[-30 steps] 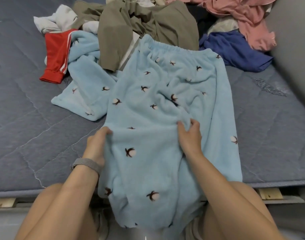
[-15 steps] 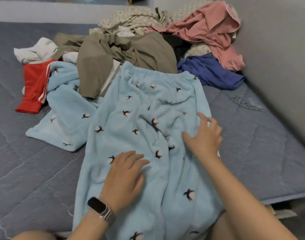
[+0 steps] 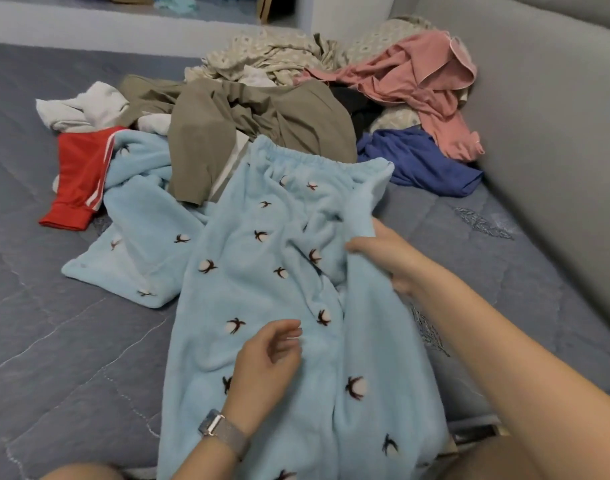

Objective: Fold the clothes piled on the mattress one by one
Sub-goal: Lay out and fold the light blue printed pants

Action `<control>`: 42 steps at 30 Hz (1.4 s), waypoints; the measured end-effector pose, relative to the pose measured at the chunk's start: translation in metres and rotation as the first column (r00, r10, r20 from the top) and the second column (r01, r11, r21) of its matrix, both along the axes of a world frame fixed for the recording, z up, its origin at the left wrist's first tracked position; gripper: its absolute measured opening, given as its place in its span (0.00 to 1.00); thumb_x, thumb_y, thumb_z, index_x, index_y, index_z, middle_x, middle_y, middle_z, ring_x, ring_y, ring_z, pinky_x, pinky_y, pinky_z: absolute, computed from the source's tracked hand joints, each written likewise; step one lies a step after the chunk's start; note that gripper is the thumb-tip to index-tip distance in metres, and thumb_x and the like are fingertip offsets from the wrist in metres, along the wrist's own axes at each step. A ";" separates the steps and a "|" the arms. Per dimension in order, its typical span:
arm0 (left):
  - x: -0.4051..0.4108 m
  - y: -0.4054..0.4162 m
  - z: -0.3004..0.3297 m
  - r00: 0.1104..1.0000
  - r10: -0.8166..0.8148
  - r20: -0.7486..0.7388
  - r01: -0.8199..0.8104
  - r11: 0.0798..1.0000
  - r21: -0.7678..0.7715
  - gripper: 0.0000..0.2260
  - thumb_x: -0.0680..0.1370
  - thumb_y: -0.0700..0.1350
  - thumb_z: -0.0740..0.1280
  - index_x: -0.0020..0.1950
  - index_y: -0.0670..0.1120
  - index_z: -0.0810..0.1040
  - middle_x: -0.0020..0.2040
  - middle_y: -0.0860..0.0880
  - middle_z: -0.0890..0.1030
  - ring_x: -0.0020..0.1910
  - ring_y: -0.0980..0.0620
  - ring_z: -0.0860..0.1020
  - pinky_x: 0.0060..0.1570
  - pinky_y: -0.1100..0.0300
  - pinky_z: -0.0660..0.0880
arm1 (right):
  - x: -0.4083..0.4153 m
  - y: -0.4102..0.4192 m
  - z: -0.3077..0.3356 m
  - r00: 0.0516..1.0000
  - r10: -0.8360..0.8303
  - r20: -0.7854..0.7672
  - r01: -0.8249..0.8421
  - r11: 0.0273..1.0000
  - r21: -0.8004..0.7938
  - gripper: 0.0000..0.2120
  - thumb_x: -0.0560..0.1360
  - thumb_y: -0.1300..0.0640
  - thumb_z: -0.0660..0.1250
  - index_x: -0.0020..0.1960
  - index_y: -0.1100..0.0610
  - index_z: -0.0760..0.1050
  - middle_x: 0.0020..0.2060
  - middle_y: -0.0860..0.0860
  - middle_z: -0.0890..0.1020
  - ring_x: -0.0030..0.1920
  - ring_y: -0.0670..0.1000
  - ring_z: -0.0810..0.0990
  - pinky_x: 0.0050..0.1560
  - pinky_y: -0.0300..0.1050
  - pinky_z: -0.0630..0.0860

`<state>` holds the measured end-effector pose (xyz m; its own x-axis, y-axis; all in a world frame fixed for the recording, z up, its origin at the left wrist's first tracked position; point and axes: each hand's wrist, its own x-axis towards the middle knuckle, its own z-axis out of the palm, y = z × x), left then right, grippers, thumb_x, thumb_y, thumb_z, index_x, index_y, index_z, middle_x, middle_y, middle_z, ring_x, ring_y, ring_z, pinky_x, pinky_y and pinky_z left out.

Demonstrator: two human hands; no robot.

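**Lighting and picture quality: soft, even, slightly blurred**

Illumination is diffuse and moderate, with a cool cast; no single source is identifiable. Shadows are faint and soft-edged, confined to folds in the clothes pile (image 3: pixel 268 109) and beneath the right hand (image 3: pixel 386 258). No glare. The fingers (image 3: pixel 289 332) of the left hand (image 3: pixel 265 372) show motion blur. Wide-angle distortion bends the mattress (image 3: pixel 54 358) edges and the near forearms. Overall sharpness is modest.

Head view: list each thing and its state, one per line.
Light blue fleece pants: spread flat, right edge lifted.
Right hand: grips that edge.
Left hand: fingers relaxed above the pants.
Second blue fleece piece: crumpled, unfolded.
Olive garment: heaped.
Pink garment: heaped.
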<state>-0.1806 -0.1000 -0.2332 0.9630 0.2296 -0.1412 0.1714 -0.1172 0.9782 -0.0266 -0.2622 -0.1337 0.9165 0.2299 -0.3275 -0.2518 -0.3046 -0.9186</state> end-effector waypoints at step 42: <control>-0.077 0.117 -0.001 0.914 0.276 -0.296 -0.277 0.960 0.040 0.06 0.77 0.41 0.68 0.40 0.44 0.80 0.39 0.45 0.81 0.44 0.45 0.78 0.45 0.55 0.72 | -0.208 0.136 -0.056 0.819 0.570 0.065 -0.486 0.750 -0.449 0.12 0.74 0.60 0.67 0.57 0.57 0.80 0.53 0.51 0.83 0.48 0.44 0.77 0.52 0.34 0.71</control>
<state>-0.2574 0.0173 -0.2347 0.7752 0.4798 -0.4110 0.4782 -0.0206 0.8780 -0.2343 -0.1262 -0.1896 0.7389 0.5843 -0.3357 0.2213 -0.6809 -0.6981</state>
